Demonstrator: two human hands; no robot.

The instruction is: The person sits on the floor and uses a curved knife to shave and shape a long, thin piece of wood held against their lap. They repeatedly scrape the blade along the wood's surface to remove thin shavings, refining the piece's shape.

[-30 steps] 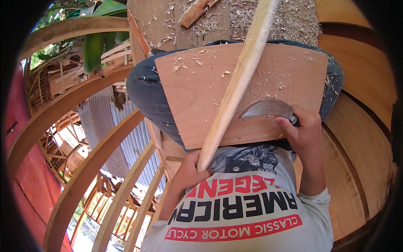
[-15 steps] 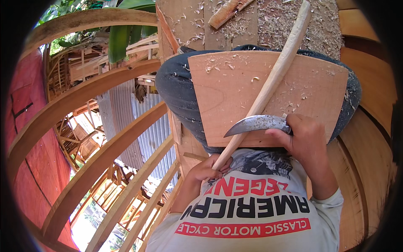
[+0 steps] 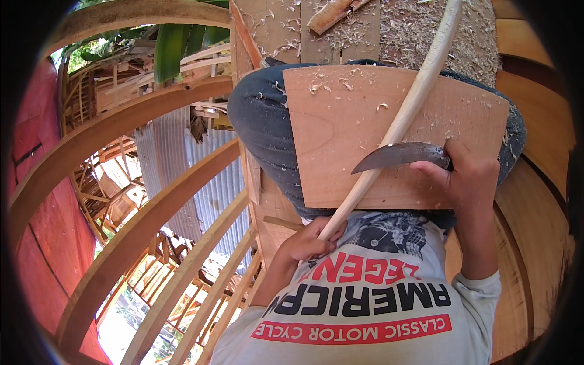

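A long pale wooden stick (image 3: 409, 115) slants from my belly up to the far right, across a flat wooden board (image 3: 331, 137) on my lap. My left hand (image 3: 313, 238) is wrapped round its near end, against my shirt. In my right hand (image 3: 471, 173) is a curved knife (image 3: 398, 156), gripped close to its handle with the thumb along the blade. The handle is mostly hidden in the fist. The blade lies across the stick, its tip pointing left past it. A few curled shavings rest on the board.
Wood shavings (image 3: 468, 45) cover the planks beyond my knees, where a rough wood offcut (image 3: 328, 18) also lies. Curved wooden ribs (image 3: 146, 225) rise on the left, with corrugated metal sheet (image 3: 167, 164) behind them. Curved planking (image 3: 514, 255) stands close on my right.
My right hand and the knife have moved away from me along the stick and slightly right. The stick and board have shifted slightly right in view; the left hand keeps its hold.
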